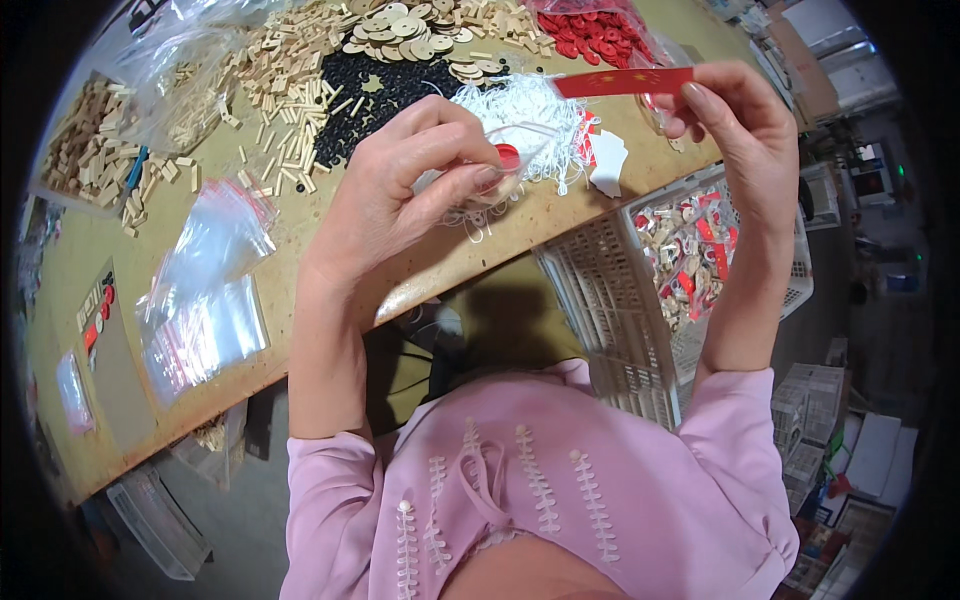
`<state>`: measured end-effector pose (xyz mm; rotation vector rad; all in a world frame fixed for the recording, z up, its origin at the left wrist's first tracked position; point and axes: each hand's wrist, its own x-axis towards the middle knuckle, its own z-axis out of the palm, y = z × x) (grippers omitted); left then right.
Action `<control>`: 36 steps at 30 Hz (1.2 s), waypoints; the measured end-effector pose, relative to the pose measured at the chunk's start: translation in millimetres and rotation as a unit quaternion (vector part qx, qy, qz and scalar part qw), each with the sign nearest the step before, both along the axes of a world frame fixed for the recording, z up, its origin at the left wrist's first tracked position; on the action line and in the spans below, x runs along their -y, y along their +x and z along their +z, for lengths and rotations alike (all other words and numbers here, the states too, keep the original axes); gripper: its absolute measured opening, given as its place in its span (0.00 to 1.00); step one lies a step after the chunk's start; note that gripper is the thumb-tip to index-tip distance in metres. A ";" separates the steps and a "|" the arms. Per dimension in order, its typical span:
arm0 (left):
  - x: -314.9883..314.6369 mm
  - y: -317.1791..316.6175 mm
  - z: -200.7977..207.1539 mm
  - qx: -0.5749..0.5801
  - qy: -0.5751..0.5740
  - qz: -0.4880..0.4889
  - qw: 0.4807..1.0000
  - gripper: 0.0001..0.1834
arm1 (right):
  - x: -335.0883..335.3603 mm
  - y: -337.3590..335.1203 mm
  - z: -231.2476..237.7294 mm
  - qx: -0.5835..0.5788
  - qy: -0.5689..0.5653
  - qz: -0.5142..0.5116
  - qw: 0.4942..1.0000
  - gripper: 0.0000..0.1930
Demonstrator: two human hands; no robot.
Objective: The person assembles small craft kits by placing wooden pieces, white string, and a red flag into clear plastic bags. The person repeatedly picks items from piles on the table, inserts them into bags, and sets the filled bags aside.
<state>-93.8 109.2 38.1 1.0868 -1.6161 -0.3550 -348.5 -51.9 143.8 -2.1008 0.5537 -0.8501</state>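
Observation:
My left hand (410,185) is closed on the edge of a small clear plastic bag (525,132). Inside it a red disc (508,157) shows beside some pale pieces; the rest is behind my fingers. Held up to the right, my right hand (745,125) pinches one end of a red strip (625,82) with faint gold marks. The strip points left, apart from the bag. Beneath both hands lies a heap of white strings (530,110), with white cards (607,160) at its right side.
Heaps of black beads (375,100), wooden sticks (290,150), wooden discs (410,35) and red pieces (600,38) cover the far table. Empty zip bags (215,320) lie left. Past the table's front edge, a white crate (610,310) holds filled packets (690,245).

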 end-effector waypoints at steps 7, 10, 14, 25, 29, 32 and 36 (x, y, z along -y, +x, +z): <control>10.8 4.7 -12.1 0.010 0.002 -0.063 0.998 0.04 | 11.7 36.4 -6.5 -0.133 0.052 0.185 0.972 0.05; 11.7 6.8 -17.5 0.018 0.014 -0.062 0.998 0.05 | 18.9 38.1 -12.5 -0.154 0.043 0.166 0.973 0.05; 14.6 5.7 -24.6 -0.007 0.042 -0.062 0.997 0.04 | 15.2 42.7 -16.1 -0.168 0.141 0.133 0.967 0.05; 13.6 7.6 -23.9 0.025 0.078 -0.048 0.995 0.07 | 31.6 41.3 -44.0 -0.026 0.125 0.041 0.991 0.11; 13.1 7.9 -22.3 0.051 0.060 -0.034 0.996 0.06 | 28.2 40.6 -38.5 -0.061 0.130 0.054 0.988 0.09; 15.5 3.9 -26.3 0.010 0.036 -0.027 0.999 0.06 | 29.5 40.3 -39.3 -0.091 0.111 0.088 0.986 0.08; 15.2 3.2 -25.2 0.019 0.034 -0.019 0.999 0.06 | 18.3 45.8 -41.1 -0.130 0.124 0.115 0.977 0.08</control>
